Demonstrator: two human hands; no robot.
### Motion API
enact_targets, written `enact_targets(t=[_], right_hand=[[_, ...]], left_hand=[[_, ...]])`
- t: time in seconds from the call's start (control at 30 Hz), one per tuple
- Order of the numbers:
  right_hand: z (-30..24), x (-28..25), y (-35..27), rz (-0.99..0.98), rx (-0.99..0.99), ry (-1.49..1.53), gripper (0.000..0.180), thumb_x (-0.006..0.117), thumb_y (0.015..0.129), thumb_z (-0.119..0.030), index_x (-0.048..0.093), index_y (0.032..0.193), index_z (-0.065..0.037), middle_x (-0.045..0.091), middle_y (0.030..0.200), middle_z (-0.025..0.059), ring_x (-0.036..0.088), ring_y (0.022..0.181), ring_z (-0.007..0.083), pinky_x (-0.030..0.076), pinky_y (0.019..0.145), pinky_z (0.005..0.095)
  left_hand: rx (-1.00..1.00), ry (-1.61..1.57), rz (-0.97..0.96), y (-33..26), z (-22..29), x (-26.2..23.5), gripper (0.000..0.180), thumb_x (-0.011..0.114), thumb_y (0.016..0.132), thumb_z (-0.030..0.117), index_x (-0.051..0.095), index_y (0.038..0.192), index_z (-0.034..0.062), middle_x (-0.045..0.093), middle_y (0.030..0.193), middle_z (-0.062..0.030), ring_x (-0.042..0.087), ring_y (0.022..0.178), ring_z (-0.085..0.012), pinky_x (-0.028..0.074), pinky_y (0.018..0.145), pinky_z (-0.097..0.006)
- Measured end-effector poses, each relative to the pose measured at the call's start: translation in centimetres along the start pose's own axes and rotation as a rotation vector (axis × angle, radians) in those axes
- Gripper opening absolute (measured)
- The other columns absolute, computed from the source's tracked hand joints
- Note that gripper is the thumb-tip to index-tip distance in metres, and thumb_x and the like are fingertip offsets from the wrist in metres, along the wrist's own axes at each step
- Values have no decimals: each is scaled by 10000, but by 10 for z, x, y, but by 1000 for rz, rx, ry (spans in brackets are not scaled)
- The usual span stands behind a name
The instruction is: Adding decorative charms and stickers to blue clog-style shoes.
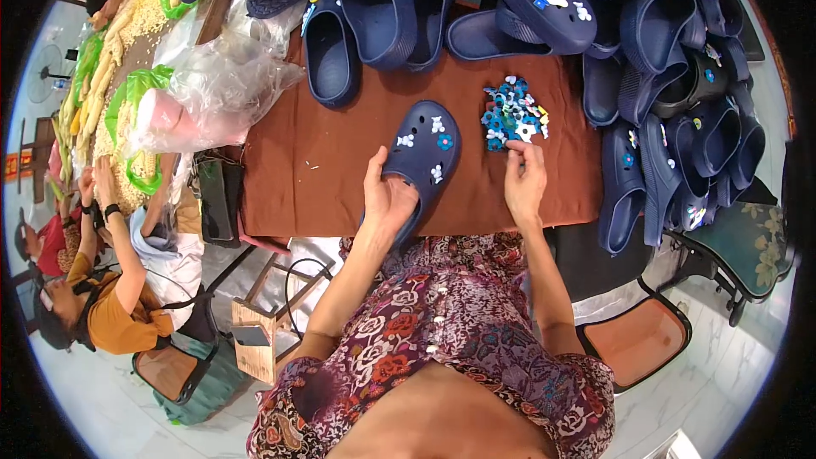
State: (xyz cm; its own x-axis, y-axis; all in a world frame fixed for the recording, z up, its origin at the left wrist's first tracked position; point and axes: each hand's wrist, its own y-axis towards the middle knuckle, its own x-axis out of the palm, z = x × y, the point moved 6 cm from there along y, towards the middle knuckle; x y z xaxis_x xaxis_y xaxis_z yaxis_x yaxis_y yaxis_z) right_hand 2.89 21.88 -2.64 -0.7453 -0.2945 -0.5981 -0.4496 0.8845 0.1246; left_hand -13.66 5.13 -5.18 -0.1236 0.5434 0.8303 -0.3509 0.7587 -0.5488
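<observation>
Working from the far left, well apart from the held clog, a person in a mustard shirt (127, 314) reaches toward a spread of pale yellow kernels (140, 25). Nearer the held clog, still left of it, a clear plastic bag (229, 76) lies crumpled around something pink. Below that bag, left of the held clog and lower down, a wooden stool (257, 364) carries a dark phone (250, 336). Several navy clogs (331, 59) stand beyond the held clog and to its left, along the far part of the brown-covered surface (314, 191).

The left hand (391, 195) grips the held clog (432, 149) at its foot opening, fingers tucked inside and thumb along the outer left side. The clog is navy, its toe pointing away from the person, over the near middle of the surface; three white figures and a blue flower decorate its top.

Right of the held clog, the right hand (524, 178) has thumb and fingertips drawn together at the lower edge of a heap of blue, white and green charms (510, 119); whether one is pinched, I cannot tell. Farther right of the held clog, stacked clogs (622, 177) crowd that side, near a chair with a green floral covering (739, 242).
</observation>
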Motion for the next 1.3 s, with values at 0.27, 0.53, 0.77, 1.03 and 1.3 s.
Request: enact_targets(t=[0.27, 0.53, 0.77, 1.03, 1.3], right_hand=[[44, -30, 10, 171, -57, -141, 110, 571, 895, -19, 593, 1002, -22, 595, 929, 148, 591, 812, 296, 473, 752, 417], [52, -23, 27, 103, -7, -183, 152, 642, 912, -145, 621, 1011, -32, 618, 916, 132, 629, 764, 240, 511, 698, 365], [60, -20, 42, 122, 1, -177, 175, 710, 862, -172, 623, 929, -35, 645, 839, 106, 641, 701, 223, 520, 660, 351], [58, -19, 37, 93, 8, -76, 88, 636, 888, -97, 604, 943, -37, 675, 784, 94, 662, 701, 201, 525, 655, 352], [39, -17, 23, 51, -79, -145, 100, 638, 874, -68, 640, 973, -56, 619, 913, 107, 621, 811, 260, 504, 718, 383]], left_hand=[[9, 3, 17, 2, 2, -3, 365, 569, 922, 251, 575, 1187, 1, 621, 1250, -140, 559, 1184, -297, 369, 1092, -457], [-12, 12, 11, -8, 4, -2, 348, 553, 923, 211, 584, 1188, -11, 624, 1252, -162, 565, 1193, -304, 387, 1086, -467], [-33, 46, 51, -15, -1, -4, 380, 538, 924, 235, 570, 1202, -22, 615, 1265, -167, 561, 1198, -307, 394, 1081, -456], [-20, 70, 76, -17, -1, -5, 382, 549, 908, 242, 569, 1201, -3, 621, 1251, -157, 573, 1169, -296, 397, 1062, -444], [9, 76, 119, -19, 3, -12, 305, 579, 887, 235, 586, 1114, 32, 627, 1231, -143, 570, 1157, -304, 395, 1054, -462]])
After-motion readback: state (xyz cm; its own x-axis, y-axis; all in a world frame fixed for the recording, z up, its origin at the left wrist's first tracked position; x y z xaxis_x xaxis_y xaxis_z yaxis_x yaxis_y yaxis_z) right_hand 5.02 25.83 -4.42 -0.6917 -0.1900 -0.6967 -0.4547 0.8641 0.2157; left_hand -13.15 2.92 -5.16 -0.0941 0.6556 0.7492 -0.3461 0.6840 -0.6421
